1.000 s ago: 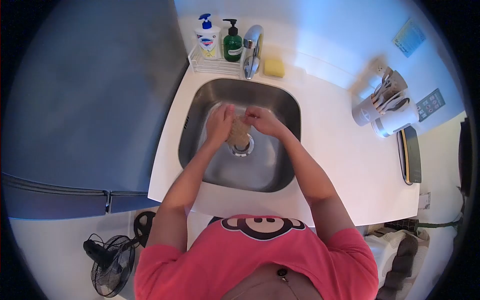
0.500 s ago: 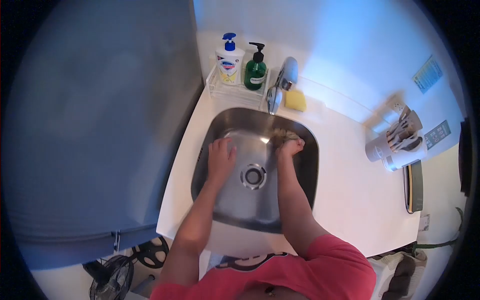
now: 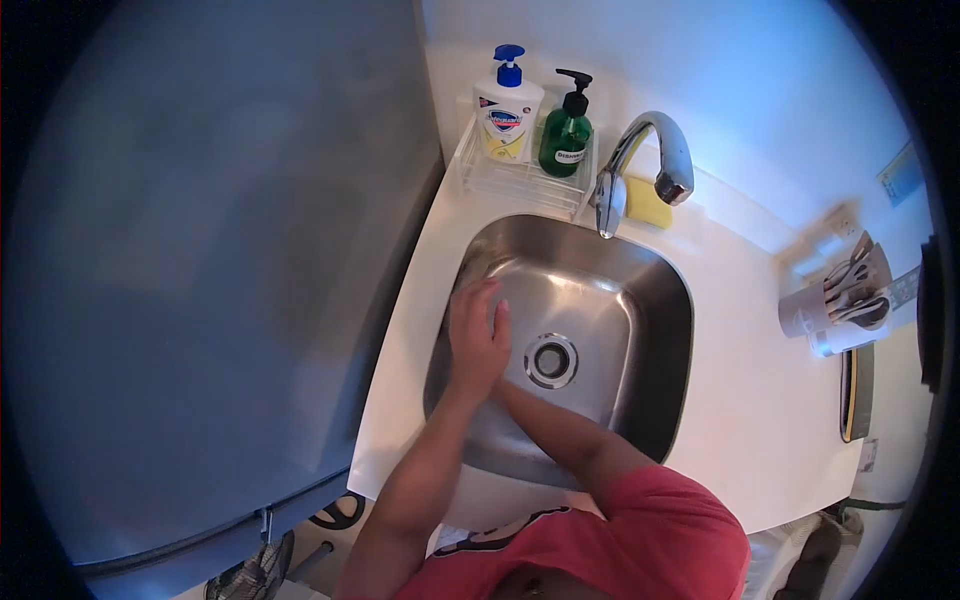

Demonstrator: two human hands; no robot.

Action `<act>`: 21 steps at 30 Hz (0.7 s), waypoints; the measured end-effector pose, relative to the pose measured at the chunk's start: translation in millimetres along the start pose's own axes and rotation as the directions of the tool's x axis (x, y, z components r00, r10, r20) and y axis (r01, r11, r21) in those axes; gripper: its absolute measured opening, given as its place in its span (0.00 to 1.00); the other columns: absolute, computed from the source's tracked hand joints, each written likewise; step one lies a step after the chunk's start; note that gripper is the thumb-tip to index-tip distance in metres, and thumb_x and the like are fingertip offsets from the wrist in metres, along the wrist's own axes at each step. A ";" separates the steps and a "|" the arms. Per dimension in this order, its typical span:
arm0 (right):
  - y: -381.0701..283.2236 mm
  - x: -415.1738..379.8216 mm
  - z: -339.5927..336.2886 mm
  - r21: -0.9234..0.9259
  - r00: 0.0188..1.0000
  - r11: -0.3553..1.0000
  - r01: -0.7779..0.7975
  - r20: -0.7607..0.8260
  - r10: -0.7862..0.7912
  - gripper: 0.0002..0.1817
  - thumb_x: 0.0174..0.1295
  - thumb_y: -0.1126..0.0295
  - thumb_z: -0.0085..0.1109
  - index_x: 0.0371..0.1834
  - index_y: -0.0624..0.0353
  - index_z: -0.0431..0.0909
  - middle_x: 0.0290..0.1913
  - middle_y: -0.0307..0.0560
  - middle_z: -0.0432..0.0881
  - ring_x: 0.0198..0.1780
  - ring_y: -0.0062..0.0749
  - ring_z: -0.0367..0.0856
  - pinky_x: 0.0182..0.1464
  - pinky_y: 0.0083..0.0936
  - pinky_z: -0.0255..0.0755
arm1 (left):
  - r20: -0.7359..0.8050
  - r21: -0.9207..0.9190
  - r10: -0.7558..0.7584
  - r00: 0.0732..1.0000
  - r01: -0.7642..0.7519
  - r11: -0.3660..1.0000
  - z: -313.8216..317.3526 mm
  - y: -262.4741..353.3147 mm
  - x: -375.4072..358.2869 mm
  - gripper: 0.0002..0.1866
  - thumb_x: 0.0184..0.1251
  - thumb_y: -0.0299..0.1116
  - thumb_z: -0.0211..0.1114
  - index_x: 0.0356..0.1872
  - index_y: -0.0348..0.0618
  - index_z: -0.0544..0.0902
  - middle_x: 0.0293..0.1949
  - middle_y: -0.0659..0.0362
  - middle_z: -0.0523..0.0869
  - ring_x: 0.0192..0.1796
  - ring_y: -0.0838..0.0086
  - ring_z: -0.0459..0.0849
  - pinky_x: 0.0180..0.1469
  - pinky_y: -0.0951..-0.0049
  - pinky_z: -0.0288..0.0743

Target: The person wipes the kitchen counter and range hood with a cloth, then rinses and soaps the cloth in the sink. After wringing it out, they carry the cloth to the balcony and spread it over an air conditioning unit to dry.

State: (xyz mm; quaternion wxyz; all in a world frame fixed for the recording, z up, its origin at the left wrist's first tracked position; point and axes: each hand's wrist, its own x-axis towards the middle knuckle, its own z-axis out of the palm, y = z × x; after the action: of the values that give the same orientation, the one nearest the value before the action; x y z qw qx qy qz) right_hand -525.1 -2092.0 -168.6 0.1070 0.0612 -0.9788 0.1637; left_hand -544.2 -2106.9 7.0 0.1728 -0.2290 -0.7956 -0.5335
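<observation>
My left hand (image 3: 478,335) lies flat with its fingers stretched out, low over the left side of the steel sink (image 3: 650,300), just left of the drain (image 3: 551,360). My right forearm (image 3: 560,430) crosses the sink bottom and runs under the left hand, so my right hand is hidden beneath it. The brownish cloth from the earlier frames is out of sight; it may be under the hands. The faucet (image 3: 650,150) arches over the sink's back edge, and no water shows.
A white soap pump bottle (image 3: 508,105) and a green one (image 3: 566,130) stand in a wire rack (image 3: 520,175) behind the sink. A yellow sponge (image 3: 650,205) lies by the faucet. Utensil holders (image 3: 840,300) stand on the white counter (image 3: 760,400). A grey appliance (image 3: 220,280) fills the left.
My right hand left the sink's back right, where it gripped the cloth, and slid under my left hand at the left. The cloth is no longer visible. The view shifted left.
</observation>
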 end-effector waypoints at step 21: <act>140.9 74.4 -101.5 -0.027 0.703 0.888 -0.460 -0.622 0.345 0.22 0.57 0.56 0.52 0.46 0.63 0.73 0.48 0.64 0.73 0.57 0.61 0.62 0.62 0.60 0.43 | 0.197 0.026 -0.020 0.980 0.015 1.000 12.2 4.8 -6.4 0.12 0.55 0.23 0.58 0.42 0.39 0.74 0.46 0.51 0.75 0.50 0.58 0.73 0.51 0.63 0.67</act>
State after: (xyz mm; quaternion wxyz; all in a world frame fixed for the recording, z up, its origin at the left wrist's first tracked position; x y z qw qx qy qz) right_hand -599.8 -1932.2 -101.1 0.3782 -0.2197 -0.8932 0.1045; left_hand -536.6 -2095.1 2.9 0.0913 -0.2716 -0.8173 -0.5000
